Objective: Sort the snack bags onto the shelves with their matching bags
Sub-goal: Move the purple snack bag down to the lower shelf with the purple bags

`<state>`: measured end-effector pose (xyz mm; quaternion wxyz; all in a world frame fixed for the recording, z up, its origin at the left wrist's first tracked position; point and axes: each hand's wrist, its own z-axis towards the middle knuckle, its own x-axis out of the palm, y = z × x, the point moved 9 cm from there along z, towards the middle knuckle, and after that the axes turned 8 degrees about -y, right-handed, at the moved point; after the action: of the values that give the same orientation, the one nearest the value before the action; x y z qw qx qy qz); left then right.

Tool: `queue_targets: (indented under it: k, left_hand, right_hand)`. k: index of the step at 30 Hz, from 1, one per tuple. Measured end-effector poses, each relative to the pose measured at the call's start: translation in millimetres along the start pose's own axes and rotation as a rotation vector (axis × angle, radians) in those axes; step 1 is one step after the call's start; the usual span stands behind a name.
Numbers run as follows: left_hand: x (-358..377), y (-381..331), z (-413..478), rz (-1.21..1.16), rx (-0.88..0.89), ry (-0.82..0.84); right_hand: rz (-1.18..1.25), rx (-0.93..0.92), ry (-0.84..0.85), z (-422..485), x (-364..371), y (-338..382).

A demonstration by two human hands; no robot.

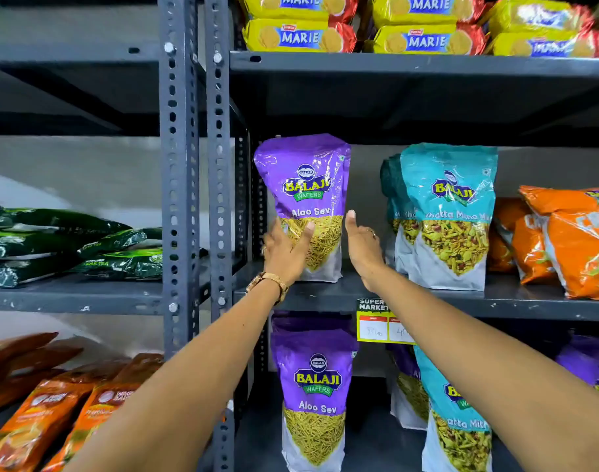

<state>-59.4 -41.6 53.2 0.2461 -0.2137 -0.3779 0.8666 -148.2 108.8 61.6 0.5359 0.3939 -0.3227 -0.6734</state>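
Single head-worn wide-angle view, facing forward and slightly upward at the grey metal shelving (410, 64) from close range, within arm's reach. Spans two adjoining rack bays, three shelf levels visible, both forearms entering from the bottom edge.

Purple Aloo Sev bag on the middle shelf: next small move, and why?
Probably let go and draw both hands back. The purple Aloo Sev bag already stands upright on the middle shelf, left of the teal bags. The left hand lies on its lower front; the right hand is open beside it, so it looks placed.
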Motion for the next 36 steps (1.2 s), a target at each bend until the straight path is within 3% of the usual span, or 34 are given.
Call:
queue_targets:
  k: [4,10,15,22,28,36]
  left_hand:
    - [1.7,34.0,7.4,-0.054,-0.13,0.009]
    - [12.8,48.7,20.4,-0.016,-0.083,0.137]
    - [7.0,53.1,21.8,-0.128,-0.081,0.1]
    - [-4.7,30.7,-5.9,-0.139,-0.085,0.118]
    - [-17.1,-1.1,-52.8,-0.183,-0.036,0.072]
    - [-0.4,-29.9,-144.8,-0.272,0.001,0.15]
  right_hand:
    - [0.137,0.072,0.152,6.4,23.5,-14.8]
    - [0.176,0.029,0.26,6.0,50.9,-33.7]
    - [0.154,-0.065,0.141,5.9,35.3,-32.6]
    - [0.113,-0.067,0.182,-14.2,4.6,-22.9]
    - [0.194,-0.162,0.12,-58.1,-48.3,-16.0]
    - [0.347,-0.174,0.068,-129.2,-123.1,-46.5]
